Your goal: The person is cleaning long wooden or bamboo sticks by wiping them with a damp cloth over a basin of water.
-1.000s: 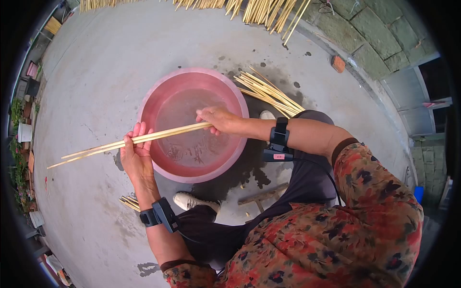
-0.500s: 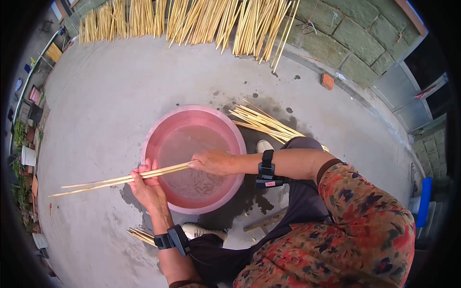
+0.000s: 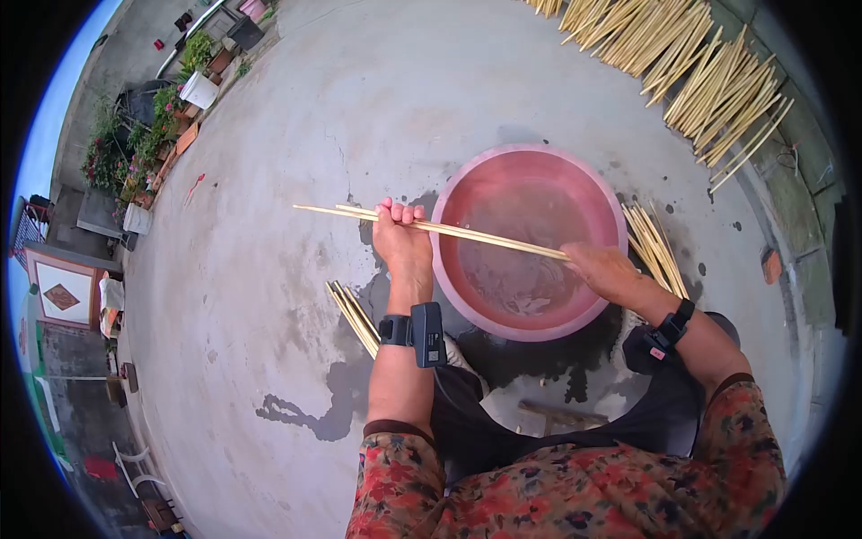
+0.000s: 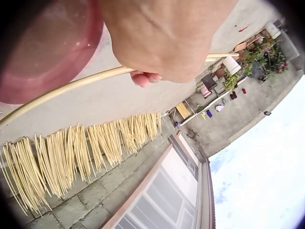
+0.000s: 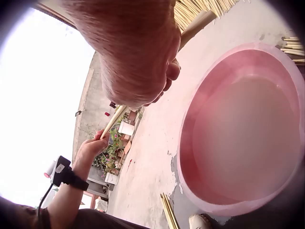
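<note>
Pale, thin wooden sticks (image 3: 494,239) stretch between my two hands, above the left rim of a pink basin (image 3: 521,332) holding cloudy water. My left hand (image 3: 404,242) curls its fingers round them, and their thin tips stick out past it to the left. My right hand (image 3: 606,271) grips the other end over the basin's right side. In the right wrist view, a thick stick end (image 5: 198,29) juts out beyond that hand. The left wrist view shows a stick (image 4: 71,87) running from under the left hand, whose palm is hidden.
A loose pile of sticks (image 3: 654,244) lies right of the basin, and a small bundle (image 3: 353,316) lies to its left. Many more sticks (image 3: 646,45) lean in a row along the wall. A low wooden stool (image 3: 561,418) stands between the legs. Potted plants (image 3: 162,126) line the far left.
My left fingers have gone from lying open under the sticks to curling round them. Less of the sticks shows beyond the left hand. The head view has swung left.
</note>
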The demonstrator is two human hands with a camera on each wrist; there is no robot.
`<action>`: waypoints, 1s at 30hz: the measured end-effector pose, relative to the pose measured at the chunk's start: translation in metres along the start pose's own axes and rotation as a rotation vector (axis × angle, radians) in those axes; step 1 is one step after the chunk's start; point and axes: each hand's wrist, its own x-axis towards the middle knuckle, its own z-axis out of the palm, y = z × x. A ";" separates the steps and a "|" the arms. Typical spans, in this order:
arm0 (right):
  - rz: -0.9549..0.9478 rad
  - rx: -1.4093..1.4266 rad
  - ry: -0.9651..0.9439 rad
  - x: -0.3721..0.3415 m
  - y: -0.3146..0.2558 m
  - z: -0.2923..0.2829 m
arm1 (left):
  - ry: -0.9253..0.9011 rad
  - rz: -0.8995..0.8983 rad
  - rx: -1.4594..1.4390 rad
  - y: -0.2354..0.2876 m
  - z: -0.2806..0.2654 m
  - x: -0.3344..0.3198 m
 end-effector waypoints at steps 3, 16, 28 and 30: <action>-0.027 -0.066 -0.011 -0.014 0.011 -0.007 | 0.151 -0.064 0.010 0.015 -0.007 0.002; -0.160 -0.458 0.314 -0.028 0.031 -0.027 | 0.033 -0.060 0.161 -0.004 0.013 -0.023; -0.120 -0.046 0.258 -0.016 0.014 -0.022 | -0.154 -0.154 0.146 -0.014 0.024 -0.032; -0.155 -0.028 0.304 -0.015 0.013 -0.020 | -0.125 -0.127 0.184 -0.014 0.026 -0.032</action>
